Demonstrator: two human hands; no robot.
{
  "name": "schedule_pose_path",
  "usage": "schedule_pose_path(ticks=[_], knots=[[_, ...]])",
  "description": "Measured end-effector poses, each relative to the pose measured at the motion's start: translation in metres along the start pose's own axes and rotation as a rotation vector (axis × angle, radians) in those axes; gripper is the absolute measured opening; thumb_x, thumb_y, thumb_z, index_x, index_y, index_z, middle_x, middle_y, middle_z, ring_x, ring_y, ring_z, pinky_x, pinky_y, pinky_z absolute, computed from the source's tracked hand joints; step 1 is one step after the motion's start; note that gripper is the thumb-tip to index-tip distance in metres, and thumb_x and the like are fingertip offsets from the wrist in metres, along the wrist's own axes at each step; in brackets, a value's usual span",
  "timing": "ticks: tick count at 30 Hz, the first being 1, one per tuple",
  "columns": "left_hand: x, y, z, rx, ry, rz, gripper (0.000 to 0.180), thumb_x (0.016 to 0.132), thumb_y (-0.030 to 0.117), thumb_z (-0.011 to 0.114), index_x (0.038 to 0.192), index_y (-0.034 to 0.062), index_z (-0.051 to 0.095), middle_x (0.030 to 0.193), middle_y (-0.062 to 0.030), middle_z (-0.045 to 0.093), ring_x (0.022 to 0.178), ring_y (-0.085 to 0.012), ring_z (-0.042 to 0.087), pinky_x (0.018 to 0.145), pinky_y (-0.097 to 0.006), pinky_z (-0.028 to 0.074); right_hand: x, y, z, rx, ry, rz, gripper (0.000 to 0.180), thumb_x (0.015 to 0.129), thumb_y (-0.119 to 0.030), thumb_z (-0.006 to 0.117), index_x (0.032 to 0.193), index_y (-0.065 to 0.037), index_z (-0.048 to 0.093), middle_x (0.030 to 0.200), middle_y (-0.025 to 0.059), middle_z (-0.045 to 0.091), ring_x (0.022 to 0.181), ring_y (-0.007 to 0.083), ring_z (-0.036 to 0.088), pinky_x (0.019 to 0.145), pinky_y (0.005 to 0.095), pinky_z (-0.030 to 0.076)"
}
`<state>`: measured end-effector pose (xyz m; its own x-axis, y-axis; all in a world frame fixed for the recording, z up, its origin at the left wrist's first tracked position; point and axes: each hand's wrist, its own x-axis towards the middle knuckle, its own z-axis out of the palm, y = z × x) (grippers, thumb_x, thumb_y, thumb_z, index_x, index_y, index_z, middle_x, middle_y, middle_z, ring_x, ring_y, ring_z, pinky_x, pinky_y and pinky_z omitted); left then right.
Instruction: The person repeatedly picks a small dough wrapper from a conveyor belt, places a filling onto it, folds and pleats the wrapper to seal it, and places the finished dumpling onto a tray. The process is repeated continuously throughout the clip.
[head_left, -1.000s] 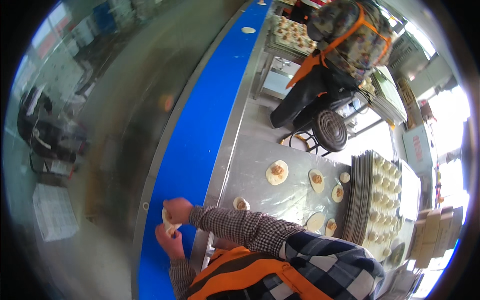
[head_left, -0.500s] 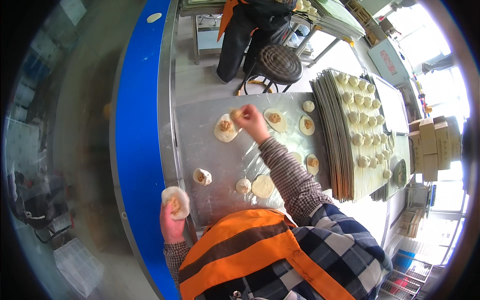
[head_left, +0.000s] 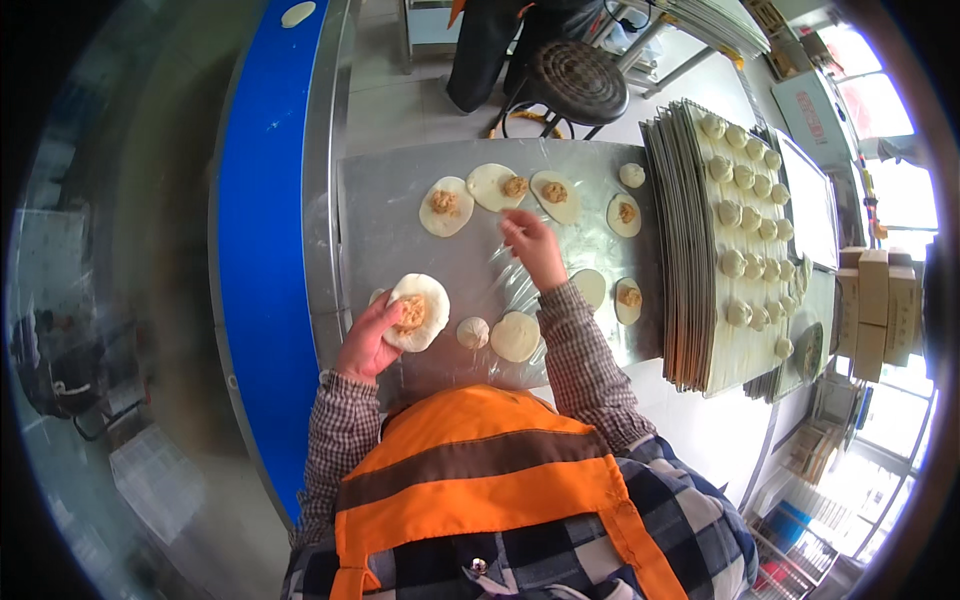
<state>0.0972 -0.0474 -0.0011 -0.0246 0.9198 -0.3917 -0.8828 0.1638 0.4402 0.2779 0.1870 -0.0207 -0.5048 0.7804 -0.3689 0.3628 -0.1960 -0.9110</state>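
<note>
My left hand (head_left: 370, 342) is closed on the edge of a round dough wrapper (head_left: 432, 312) that carries brown filling (head_left: 411, 312). It holds the wrapper over the near left part of the metal worktop (head_left: 385, 195). Above the middle of the worktop is my right hand (head_left: 532, 243), fingers loosely bent and apart, with no food visible in them. Just beyond it lies a dough wrapper (head_left: 487, 186) with a lump of filling (head_left: 515, 187) near its right side. Filled wrappers (head_left: 438, 222) flank that one. A pleated bun (head_left: 473, 333) and a plain wrapper (head_left: 514, 337) lie nearer me.
At the right, stacked trays (head_left: 685, 250) carry rows of buns (head_left: 734, 263) on top. A blue belt (head_left: 262, 230) runs along the left, with a dough piece (head_left: 298, 14) at its far end. Beyond the worktop stand a round stool (head_left: 578, 82) and another person (head_left: 485, 55).
My right hand has left a lump of filling on a wrapper and moved nearer and right. My left hand has brought its filled wrapper rightward and farther over the worktop.
</note>
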Motion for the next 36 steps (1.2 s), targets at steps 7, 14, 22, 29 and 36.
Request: schedule_pose_path(ticks=[7, 14, 22, 29, 36], knots=[[0.009, 0.004, 0.031, 0.141, 0.11, -0.027, 0.044, 0.097, 0.016, 0.055, 0.135, -0.0016, 0.042, 0.124, -0.0117, 0.057, 0.109, -0.0201, 0.06, 0.09, -0.031, 0.052, -0.059, -0.051, 0.033, -0.042, -0.388, -0.178, 0.022, 0.085, -0.019, 0.07, 0.098, -0.002, 0.067, 0.077, 0.0021, 0.064, 0.067, 0.0076, 0.055, 0.061, 0.0259, 0.048], [0.006, 0.003, 0.037, 0.541, 0.145, -0.041, 0.042, 0.094, 0.019, 0.06, 0.13, 0.0008, 0.049, 0.115, -0.0097, 0.062, 0.105, -0.0171, 0.06, 0.088, -0.029, 0.051, -0.082, -0.067, 0.051, -0.237, -0.242, -0.442, 0.01, 0.079, -0.011, 0.067, 0.085, -0.003, 0.066, 0.076, 0.0187, 0.064, 0.069, 0.035, 0.063, 0.061, 0.0383, 0.05], [-0.001, 0.025, 0.036, 0.856, 0.104, -0.168, 0.04, 0.093, 0.022, 0.062, 0.127, 0.0029, 0.053, 0.112, -0.0087, 0.063, 0.103, -0.0166, 0.06, 0.09, -0.029, 0.047, -0.08, -0.073, 0.063, -0.479, -0.39, -0.449, 0.015, 0.082, -0.015, 0.065, 0.092, -0.003, 0.066, 0.082, 0.0179, 0.065, 0.074, 0.0364, 0.063, 0.065, 0.04, 0.05], [0.018, 0.054, 0.013, 0.797, -0.088, -0.104, 0.041, 0.092, 0.02, 0.062, 0.127, 0.0015, 0.05, 0.113, -0.0106, 0.061, 0.105, -0.0177, 0.06, 0.085, -0.03, 0.052, -0.064, -0.092, 0.072, -0.683, -0.428, -0.631, 0.016, 0.082, -0.014, 0.064, 0.094, -0.004, 0.065, 0.082, 0.0167, 0.065, 0.074, 0.0339, 0.064, 0.066, 0.0391, 0.051], [0.032, 0.079, -0.001, 0.613, 0.103, -0.084, 0.041, 0.093, 0.018, 0.062, 0.128, 0.0013, 0.05, 0.115, -0.0118, 0.061, 0.106, -0.0174, 0.06, 0.089, -0.028, 0.049, -0.027, -0.099, 0.094, -0.327, -0.382, -0.383, 0.018, 0.083, -0.012, 0.064, 0.099, -0.003, 0.064, 0.076, 0.0148, 0.065, 0.069, 0.0315, 0.063, 0.063, 0.0374, 0.051]])
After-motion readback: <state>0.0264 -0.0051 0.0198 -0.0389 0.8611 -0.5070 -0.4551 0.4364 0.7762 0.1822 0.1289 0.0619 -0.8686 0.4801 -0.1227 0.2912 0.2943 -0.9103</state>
